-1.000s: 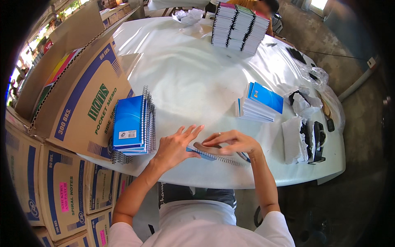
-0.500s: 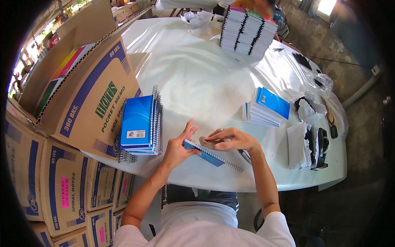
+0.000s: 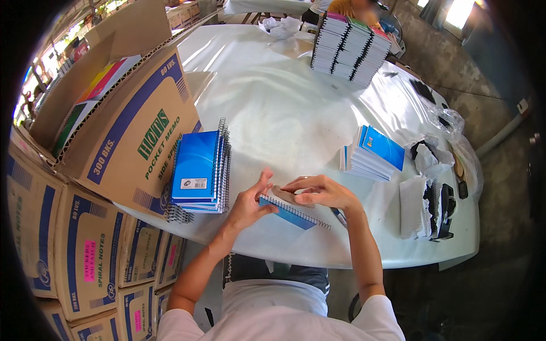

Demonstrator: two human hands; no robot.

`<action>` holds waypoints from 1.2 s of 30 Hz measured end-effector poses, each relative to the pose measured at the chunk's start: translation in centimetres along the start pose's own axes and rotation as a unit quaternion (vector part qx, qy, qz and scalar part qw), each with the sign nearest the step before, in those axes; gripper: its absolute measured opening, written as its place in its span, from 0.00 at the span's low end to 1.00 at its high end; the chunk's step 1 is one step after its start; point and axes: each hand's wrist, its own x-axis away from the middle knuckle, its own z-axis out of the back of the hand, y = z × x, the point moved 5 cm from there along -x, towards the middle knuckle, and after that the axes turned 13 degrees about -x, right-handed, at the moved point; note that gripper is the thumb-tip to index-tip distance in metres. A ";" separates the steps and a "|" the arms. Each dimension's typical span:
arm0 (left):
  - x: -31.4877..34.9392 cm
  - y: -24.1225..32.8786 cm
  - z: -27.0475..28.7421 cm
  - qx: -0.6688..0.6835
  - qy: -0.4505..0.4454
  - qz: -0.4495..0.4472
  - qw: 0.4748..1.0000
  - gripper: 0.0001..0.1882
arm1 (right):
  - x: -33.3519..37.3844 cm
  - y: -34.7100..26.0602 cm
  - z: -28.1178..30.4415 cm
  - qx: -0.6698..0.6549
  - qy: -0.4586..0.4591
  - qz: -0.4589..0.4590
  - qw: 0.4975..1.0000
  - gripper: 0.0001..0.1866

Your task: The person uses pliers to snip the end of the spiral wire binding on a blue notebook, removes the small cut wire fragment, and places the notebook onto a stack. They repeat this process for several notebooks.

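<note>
My left hand [image 3: 250, 206] grips a small blue notebook [image 3: 293, 215] at its left end, thumb on the near cover. The notebook stands on edge near the table's front, its bound edge up. A metal spiral coil [image 3: 323, 225] runs along that edge, and its loose end sticks out past the notebook's right end. Between the fingers of my right hand [image 3: 323, 193] is a flat grey-brown piece [image 3: 284, 195], its kind unclear, held against or just above the coil near the left end. A slim pen-like tool [image 3: 339, 216], partly hidden by my right wrist, lies on the table.
Coil-bound blue notebooks [image 3: 196, 160] are stacked at left beside a large open carton [image 3: 133, 136]. Blue-covered pads without coils [image 3: 378, 152] lean together at right. Farther right are a white paper stack [image 3: 414, 206] and a black device [image 3: 447, 210]. Tall notebook stacks [image 3: 348, 52] stand at the back near another person.
The coil's loose end reaches less far past the notebook. My right hand and the grey-brown piece have shifted slightly left along the notebook. The whole view has shifted a little.
</note>
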 end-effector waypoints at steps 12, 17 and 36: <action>0.7 3.2 -1.2 -0.304 -0.011 -0.079 0.950 0.30 | 13.8 6.0 1.9 0.391 0.374 0.018 0.840 0.24; 1.2 3.8 -1.8 -0.432 0.075 -0.073 0.896 0.33 | 11.9 8.4 -1.8 0.464 0.409 0.068 0.783 0.25; 1.2 8.9 -2.3 -0.536 0.152 -0.129 0.821 0.37 | 7.6 1.5 -8.0 -0.114 0.199 -0.059 0.971 0.15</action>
